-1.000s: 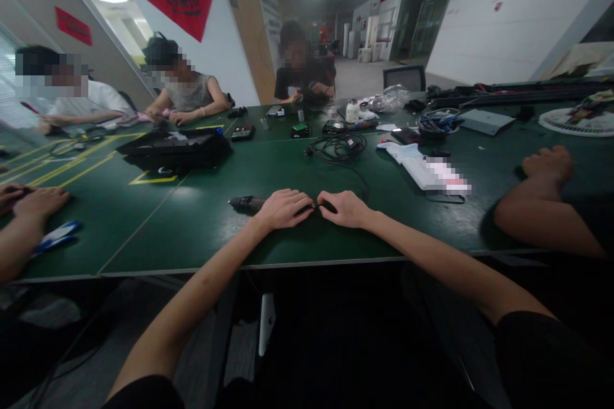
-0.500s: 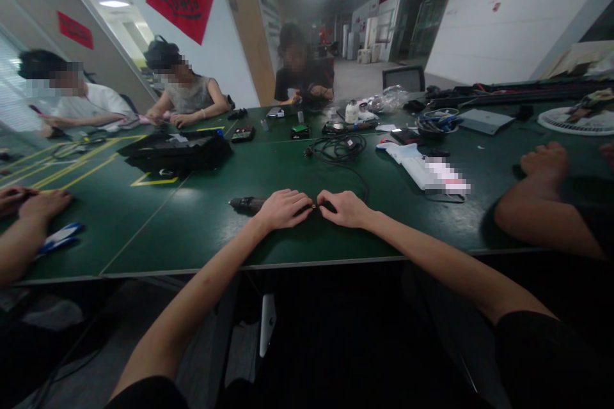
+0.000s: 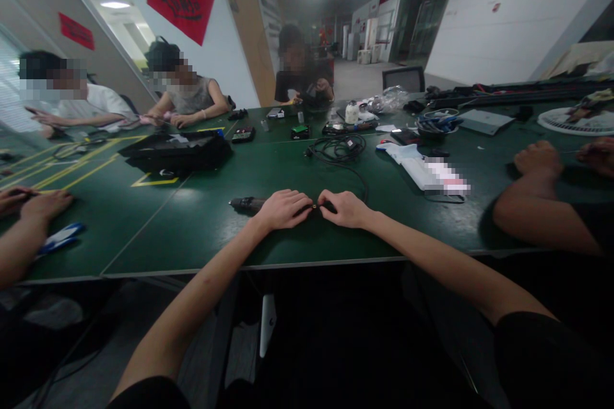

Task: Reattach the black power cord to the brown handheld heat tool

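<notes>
My left hand (image 3: 288, 209) is closed over the rear part of a dark cylindrical tool (image 3: 247, 204) with a narrow tip, which looks like an electric screwdriver. The tool lies low over the green table with its tip pointing left. A small metallic spot shows at its rear end, just beyond my left fingertips. Facing it, my right hand (image 3: 345, 208) is closed in a pinch, a small gap away. A black cable (image 3: 361, 177) runs from behind my right hand to a loose coil. The piece between my right fingers is mostly hidden; it appears to be the cable's end.
Beyond my hands lie the cable coil (image 3: 343, 148), a black tray-like case (image 3: 175, 150), a green circuit board (image 3: 300, 131) and a white packet (image 3: 407, 163). A neighbour's forearm (image 3: 537, 198) rests at right, another person's hand (image 3: 45, 204) at left, beside blue-and-white pliers-like handles (image 3: 61, 238).
My two hands and the tool have hardly moved. The right neighbour's hands shift slightly, with the far one coming further into view. The people across the table move their hands a little.
</notes>
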The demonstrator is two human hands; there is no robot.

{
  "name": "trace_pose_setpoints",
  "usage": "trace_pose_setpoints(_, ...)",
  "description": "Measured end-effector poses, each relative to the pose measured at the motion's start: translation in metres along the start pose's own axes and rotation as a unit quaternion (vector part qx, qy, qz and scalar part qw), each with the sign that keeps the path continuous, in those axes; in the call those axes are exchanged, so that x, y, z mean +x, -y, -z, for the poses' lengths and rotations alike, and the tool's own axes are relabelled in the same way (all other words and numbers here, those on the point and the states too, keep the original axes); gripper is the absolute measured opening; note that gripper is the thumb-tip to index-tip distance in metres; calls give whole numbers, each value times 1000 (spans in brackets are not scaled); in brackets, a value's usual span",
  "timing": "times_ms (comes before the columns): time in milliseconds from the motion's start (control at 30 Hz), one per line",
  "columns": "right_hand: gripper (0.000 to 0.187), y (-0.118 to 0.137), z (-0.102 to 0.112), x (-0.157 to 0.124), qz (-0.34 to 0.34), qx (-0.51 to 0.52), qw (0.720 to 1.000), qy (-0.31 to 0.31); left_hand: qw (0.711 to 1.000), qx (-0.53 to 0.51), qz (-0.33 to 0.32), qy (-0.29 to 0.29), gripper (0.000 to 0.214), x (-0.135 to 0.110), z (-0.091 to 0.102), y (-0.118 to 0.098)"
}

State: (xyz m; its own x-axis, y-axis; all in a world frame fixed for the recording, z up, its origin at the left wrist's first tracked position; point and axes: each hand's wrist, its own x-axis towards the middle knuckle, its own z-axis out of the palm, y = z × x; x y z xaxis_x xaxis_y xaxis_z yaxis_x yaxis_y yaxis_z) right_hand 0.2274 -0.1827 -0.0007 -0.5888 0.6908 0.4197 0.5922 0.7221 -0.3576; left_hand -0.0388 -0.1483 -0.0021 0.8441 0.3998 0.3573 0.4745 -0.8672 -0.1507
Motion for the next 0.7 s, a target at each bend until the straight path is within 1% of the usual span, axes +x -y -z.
trace_pose_setpoints(133, 13, 1, 0, 0, 2, 3, 1000, 1, 1000, 0, -1, -6, 29, 0, -2, 1)
trace_pose_setpoints(333, 16, 0, 0, 0, 7, 3, 1000, 2, 1000, -1, -2, -19, 28, 0, -3, 2)
trace_pose_setpoints(700, 15, -2, -1, 0, 10, 14, 1000, 1, 1000, 1, 1, -22, 26, 2, 0, -1)
